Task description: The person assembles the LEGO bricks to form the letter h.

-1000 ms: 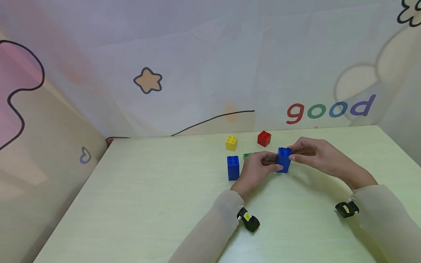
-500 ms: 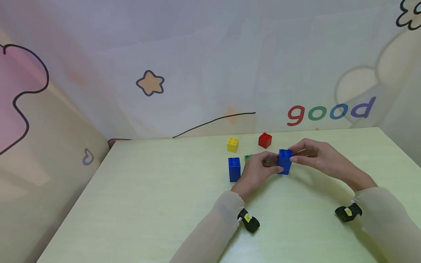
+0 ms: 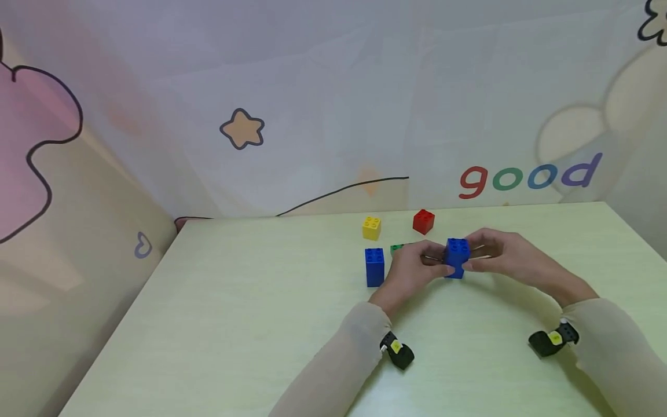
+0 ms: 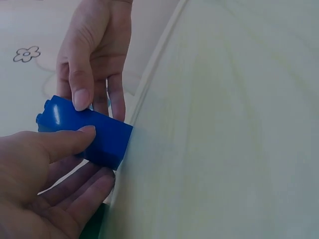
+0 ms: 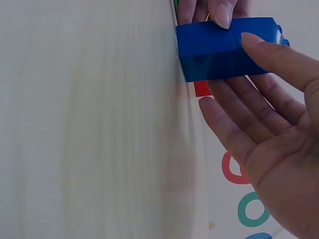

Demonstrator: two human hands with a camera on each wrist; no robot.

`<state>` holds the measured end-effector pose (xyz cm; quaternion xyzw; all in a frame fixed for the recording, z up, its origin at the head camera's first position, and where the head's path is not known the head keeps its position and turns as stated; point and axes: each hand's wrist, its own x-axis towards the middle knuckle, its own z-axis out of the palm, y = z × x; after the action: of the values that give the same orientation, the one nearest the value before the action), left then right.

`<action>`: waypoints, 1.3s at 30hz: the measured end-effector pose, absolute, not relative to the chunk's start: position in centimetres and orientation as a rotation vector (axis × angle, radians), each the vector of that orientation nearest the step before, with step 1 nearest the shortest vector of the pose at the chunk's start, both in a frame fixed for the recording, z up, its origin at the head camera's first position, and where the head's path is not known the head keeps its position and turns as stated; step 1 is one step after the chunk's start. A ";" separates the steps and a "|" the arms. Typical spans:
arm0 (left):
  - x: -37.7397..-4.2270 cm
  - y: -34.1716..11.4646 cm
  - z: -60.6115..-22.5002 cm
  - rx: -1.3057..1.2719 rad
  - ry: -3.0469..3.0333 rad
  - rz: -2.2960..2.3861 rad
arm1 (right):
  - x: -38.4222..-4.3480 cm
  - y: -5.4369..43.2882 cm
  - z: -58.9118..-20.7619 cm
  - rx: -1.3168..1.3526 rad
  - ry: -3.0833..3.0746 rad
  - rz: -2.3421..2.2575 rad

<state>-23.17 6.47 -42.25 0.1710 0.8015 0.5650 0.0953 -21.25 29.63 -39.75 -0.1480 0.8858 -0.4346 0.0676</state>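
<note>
A tall blue block (image 3: 457, 258) of two stacked toy bricks stands upright on the table between my hands; the right wrist view shows a seam across the blue stack (image 5: 209, 47). My left hand (image 3: 411, 266) pinches it from the left, thumb on the near face. From the right, my right hand (image 3: 508, 255) grips it between thumb and fingers. Beside my left wrist stands another tall blue block (image 3: 374, 268). A green brick (image 3: 396, 249) is mostly hidden behind my left hand.
Farther back on the pale table (image 3: 250, 324) sit a yellow brick (image 3: 372, 229) and a red brick (image 3: 424, 222). A printed backdrop (image 3: 323, 116) rises along the table's far edge.
My right hand has slid lower on the held blue block, its thumb now farther down the side. The block has turned slightly. My left hand keeps its hold, and the other bricks stay put.
</note>
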 end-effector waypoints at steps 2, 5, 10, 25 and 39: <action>-23.0 6.6 -41.8 0.499 2.395 1.641 | -21.2 29.6 -39.7 -0.446 2.669 -1.305; -22.6 6.7 -41.0 0.520 2.479 1.541 | -21.3 29.6 -39.7 -0.454 2.668 -1.303; -21.8 6.9 -38.8 0.650 2.676 1.366 | -21.1 29.7 -39.8 -0.460 2.672 -1.291; -19.9 2.3 -33.2 0.970 2.626 1.625 | -21.0 29.6 -39.7 -0.470 2.682 -1.272; -22.2 -4.2 -33.5 0.970 2.668 1.529 | -21.4 29.6 -40.1 -0.505 2.734 -1.210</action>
<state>-22.22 -4.17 -33.52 0.3005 0.8267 0.4739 -0.0416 -21.39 29.64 -40.14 -0.1663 0.9004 -0.3984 0.0546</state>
